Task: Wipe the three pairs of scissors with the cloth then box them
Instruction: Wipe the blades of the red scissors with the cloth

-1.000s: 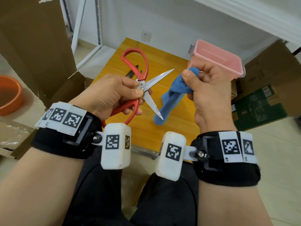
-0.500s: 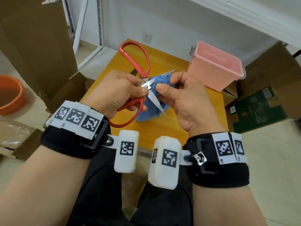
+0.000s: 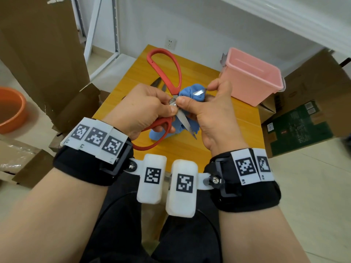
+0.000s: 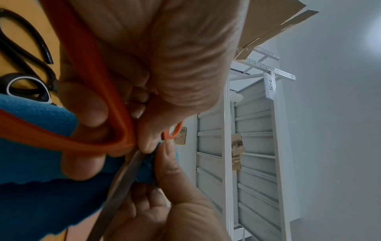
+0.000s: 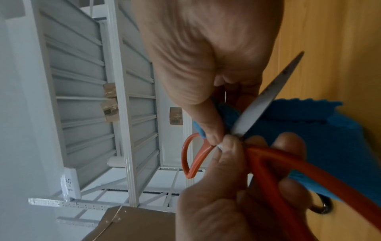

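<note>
Head view shows the left hand (image 3: 146, 107) curled round the lower red loop of the red scissors (image 3: 167, 73), blades spread open, while the right hand (image 3: 207, 112) pinches the blue cloth (image 3: 191, 93) around the upper blade close to the pivot, thumb on top. Both are held above the wooden table (image 3: 228, 133); the pink box (image 3: 252, 82) stands at its far right, apparently empty. To wipe well, I judge the cloth should be drawn from pivot to tip along the flat of the blade, thumb kept off the cutting edge, with the left hand holding the handles steady so the blades do not snap together on the fingers. The bare lower blade points towards the right palm, which calls for care. Left wrist view adds what the head view mostly hides: two dark-handled scissors (image 4: 24, 53) lying on the table beyond the cloth, only their tips visible from above. Right wrist view shows the cloth hanging behind the free blade.
</note>
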A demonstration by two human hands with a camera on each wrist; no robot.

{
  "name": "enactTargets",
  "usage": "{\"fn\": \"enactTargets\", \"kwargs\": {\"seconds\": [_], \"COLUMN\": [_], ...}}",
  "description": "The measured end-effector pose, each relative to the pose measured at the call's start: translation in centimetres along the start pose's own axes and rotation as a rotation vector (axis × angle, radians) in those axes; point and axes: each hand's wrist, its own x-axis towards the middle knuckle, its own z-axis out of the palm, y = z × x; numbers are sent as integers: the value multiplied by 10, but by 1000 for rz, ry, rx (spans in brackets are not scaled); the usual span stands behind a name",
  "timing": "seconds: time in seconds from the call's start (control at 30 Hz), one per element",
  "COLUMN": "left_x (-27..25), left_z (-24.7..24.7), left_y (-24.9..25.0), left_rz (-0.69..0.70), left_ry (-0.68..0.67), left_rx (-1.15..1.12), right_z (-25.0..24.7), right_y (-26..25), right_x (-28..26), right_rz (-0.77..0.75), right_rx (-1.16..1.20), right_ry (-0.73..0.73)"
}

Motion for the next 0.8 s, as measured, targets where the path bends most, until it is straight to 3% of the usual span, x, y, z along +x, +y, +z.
{"fn": "enactTargets", "kwargs": {"seconds": [0.23, 0.8], "left_x": [-2, 0], "left_z": [3, 9], "left_y": [2, 2], "left_rz": [1, 5], "left_ry": [-14, -43], "left_rx": [-7, 111], "right_z": [2, -2], "right_y": [-5, 4], "right_x": [-1, 1], "right_rz": [77, 89], "right_rx": [155, 143], "right_ry": [-56, 88]}}
